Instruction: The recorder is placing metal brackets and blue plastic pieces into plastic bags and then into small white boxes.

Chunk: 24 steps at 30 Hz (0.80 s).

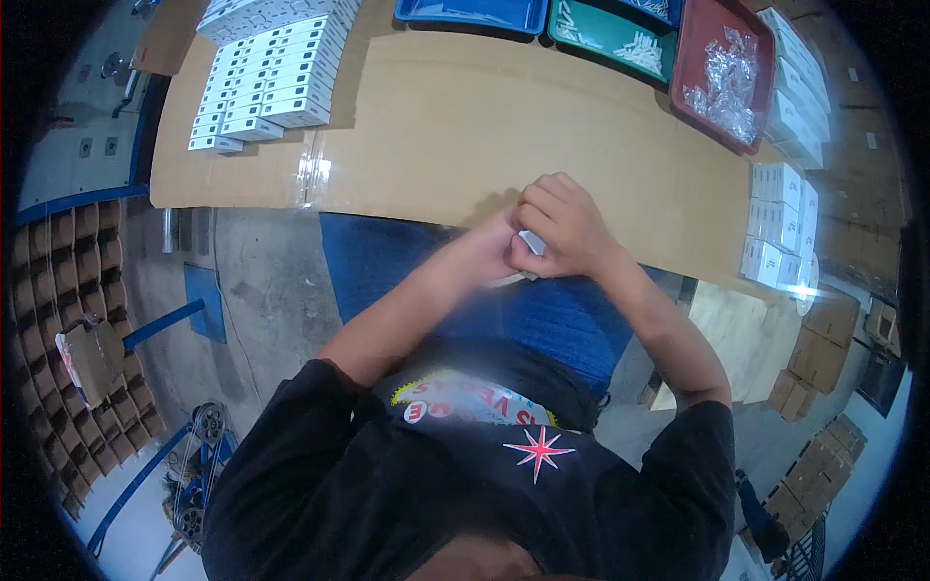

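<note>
While both hands meet just off the near edge of the table, I see the small white cardboard box (530, 242) pinched between them, most of it hidden. My right hand (567, 228) curls over the top of it with fingers folded tight; my left hand (494, 254) closes in from the side, thumb against the box. Both are narrow grips, holding that 1 item together, above the blue panel (387, 261) under the table edge.

The risk I judge nearest: the box hangs over open space, not over the brown corrugated cardboard sheet (465, 126) covering the table. If either grip slackens, it drops past my lap to the floor. Squeezing too hard could crush a flap, since thin card buckles easily.

Further out, the stack of white boxes (780, 228) at the right edge sits close to my right elbow's swing; a careless pull-back could topple it. Beyond, the rows of white boxes (266, 82) on the left, the blue tray (472, 14), the green tray (612, 34) and the red tray (722, 68) of clear wrapped pieces lie well apart from my hands.
</note>
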### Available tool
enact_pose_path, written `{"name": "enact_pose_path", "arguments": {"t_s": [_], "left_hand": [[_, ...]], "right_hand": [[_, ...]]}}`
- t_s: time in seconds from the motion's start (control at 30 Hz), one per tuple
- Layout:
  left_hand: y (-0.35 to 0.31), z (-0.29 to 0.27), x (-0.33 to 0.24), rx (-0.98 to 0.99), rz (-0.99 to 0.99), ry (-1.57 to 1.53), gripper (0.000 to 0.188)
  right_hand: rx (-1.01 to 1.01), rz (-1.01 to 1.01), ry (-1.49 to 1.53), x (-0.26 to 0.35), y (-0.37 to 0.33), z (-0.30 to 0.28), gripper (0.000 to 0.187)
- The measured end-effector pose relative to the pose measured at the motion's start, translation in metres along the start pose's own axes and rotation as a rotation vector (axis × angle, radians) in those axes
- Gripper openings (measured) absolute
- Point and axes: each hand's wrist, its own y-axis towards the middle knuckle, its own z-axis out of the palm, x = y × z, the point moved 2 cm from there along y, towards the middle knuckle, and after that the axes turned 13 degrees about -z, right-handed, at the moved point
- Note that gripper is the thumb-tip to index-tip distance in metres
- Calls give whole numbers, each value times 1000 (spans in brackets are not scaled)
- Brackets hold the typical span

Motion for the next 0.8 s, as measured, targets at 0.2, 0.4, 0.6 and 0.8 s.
{"name": "enact_pose_path", "arguments": {"t_s": [0.2, 0.4, 0.6, 0.8], "left_hand": [[-3, -5, 3, -54, 18, 32, 25], [-6, 6, 3, -218, -45, 40, 26], [0, 6, 4, -130, 16, 100, 25], [5, 10, 9, -92, 5, 49, 25]], "right_hand": [[-21, -16, 32, 2, 5, 3, 23], [43, -14, 39, 3, 5, -1, 25], [118, -20, 5, 5, 7, -11, 28], [170, -19, -39, 7, 6, -20, 28]]}}
